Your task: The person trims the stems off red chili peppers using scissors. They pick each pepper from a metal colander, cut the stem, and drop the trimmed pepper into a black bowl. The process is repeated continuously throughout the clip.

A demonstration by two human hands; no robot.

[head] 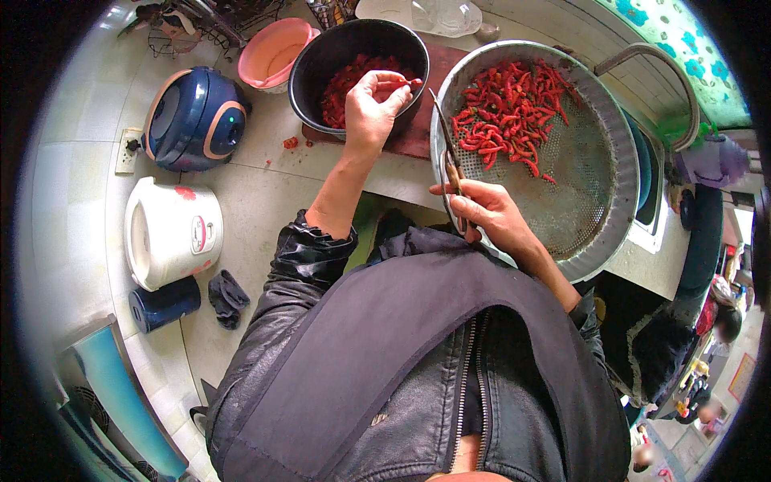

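Over the black pot (299, 99), my left hand (373, 105) pinches a red chili pepper (414, 83) between thumb and fingertips. Cut red chili pieces (337, 96) lie inside that pot. My right hand (491, 211) grips scissors (453, 169) by their handles, blades pointing up and away from me, over the near left rim of a large round metal sieve (587, 181). Whole red chili peppers (512, 114) are heaped in the sieve's far part. A dark red board (415, 135) lies beneath the pot.
Left of the pot are a pink basin (277, 54), a blue rice cooker (196, 120) and a white rice cooker (174, 235). A dark cloth (227, 298) lies near a dark blue cylinder (165, 304). Several people are in the background at right.
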